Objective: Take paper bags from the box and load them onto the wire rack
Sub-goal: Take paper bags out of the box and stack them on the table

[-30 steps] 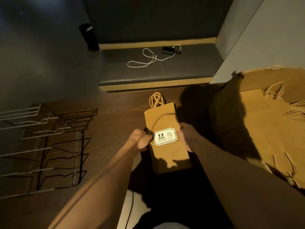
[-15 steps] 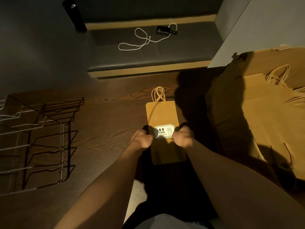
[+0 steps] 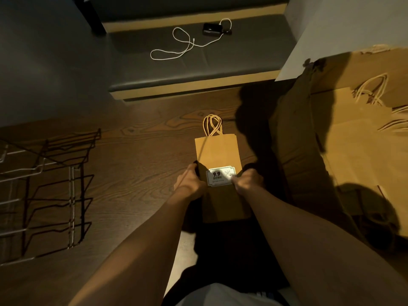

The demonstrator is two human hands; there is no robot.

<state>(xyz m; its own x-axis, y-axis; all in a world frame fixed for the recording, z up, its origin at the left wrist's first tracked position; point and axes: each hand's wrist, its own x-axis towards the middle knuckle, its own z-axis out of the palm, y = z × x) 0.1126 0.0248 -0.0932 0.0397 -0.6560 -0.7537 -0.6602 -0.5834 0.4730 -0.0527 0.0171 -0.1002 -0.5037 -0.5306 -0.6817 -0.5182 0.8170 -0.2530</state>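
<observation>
Flat paper bag (image 3: 217,155) on wooden floor (image 3: 136,138), left hand (image 3: 191,182) and right hand (image 3: 248,181) gripping its edges beside the label (image 3: 220,176), wire rack (image 3: 44,191) left, box (image 3: 353,140) right

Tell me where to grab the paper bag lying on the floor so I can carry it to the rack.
Take the bag by its twisted handles at the far end, reaching over from above. It lies flat, so its faces offer little to pinch, while the loops stick out free past the mouth. Both hands now hold its side edges by the label.
</observation>
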